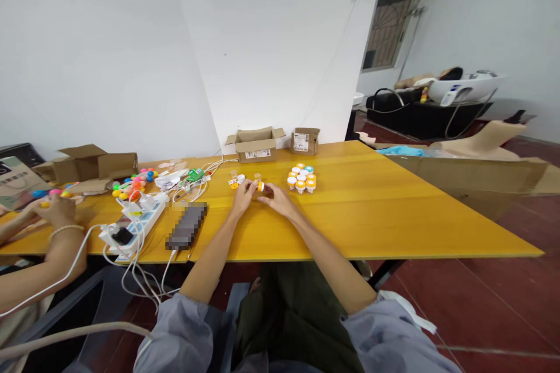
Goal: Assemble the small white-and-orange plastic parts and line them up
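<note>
Both hands meet over the table, around a small jar with an orange-and-white cap (261, 186). The fingers of my left hand (244, 196) pinch it from the left. On the other side, the thumb and fingertips of my right hand (280, 200) close on the cap. Just behind my fingers stands a small clear cup (257, 176). Left of my left hand are a few loose pieces, among them an orange cap (234, 185) and a white cap (241, 178). To the right, several capped clear jars (300, 185) stand in a cluster, their lids orange, white and teal.
At the back stand an open cardboard box (256, 145) and a smaller box (305, 141). On the left are a phone (187, 226), a power strip (142, 224) with trailing white cables, and colourful balls (131, 185). Another person's hands (59, 210) work at the far left.
</note>
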Motion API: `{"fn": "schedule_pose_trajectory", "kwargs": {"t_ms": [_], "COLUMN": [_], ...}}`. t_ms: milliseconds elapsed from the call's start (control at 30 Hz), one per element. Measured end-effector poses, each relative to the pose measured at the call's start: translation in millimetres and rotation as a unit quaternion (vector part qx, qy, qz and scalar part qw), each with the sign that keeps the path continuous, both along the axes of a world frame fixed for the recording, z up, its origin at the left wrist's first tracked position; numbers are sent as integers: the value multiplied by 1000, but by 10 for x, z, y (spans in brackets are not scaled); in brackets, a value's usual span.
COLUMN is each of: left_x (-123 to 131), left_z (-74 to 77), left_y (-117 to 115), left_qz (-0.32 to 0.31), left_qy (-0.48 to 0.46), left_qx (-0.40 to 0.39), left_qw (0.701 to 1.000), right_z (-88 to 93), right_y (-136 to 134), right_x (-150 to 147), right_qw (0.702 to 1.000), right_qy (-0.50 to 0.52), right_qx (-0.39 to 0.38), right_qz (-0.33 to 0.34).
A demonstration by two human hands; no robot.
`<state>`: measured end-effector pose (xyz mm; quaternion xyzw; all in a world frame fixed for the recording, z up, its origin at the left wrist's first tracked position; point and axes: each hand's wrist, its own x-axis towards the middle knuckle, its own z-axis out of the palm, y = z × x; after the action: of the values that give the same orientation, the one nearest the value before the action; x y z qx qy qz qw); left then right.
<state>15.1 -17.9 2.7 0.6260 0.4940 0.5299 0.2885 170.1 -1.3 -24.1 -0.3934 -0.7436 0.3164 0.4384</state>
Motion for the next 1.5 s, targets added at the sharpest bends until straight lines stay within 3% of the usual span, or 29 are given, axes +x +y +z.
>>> {"fn": "schedule_pose_trajectory", "kwargs": {"t_ms": [167, 333, 600, 833, 1000, 1167, 1333, 1500], "left_x": [-15, -40, -146, -112, -90, -85, -75, -56], "left_z": [22, -31, -187, -203, -202, -171, -133, -117], "left_y": [28, 89, 208, 219, 209, 180, 126, 88], "left_qz": [66, 88, 118, 101, 95, 77, 33, -23], "left_qy": [-112, -161, -165, -138, -139, -140, -117, -92], "left_qx": [20, 6, 21, 32, 31, 14, -3, -29], "left_qw": [991, 983, 979, 985, 985, 987, 993, 995], "right_z": [21, 129, 201, 216, 157, 70, -13, -39], "right_y": [55, 66, 84, 165, 187, 160, 207, 238], "right_x": [-5, -46, -182, -212, -204, -170, -153, -112], "right_qw": [996, 984, 963, 959, 964, 984, 997, 998], "right_qy": [-90, -170, -266, -278, -256, -163, -52, -17], "right_qx": [13, 39, 52, 27, 34, 69, 44, 27], "right_qz": [23, 41, -5, -39, -55, 13, 41, 45]}}
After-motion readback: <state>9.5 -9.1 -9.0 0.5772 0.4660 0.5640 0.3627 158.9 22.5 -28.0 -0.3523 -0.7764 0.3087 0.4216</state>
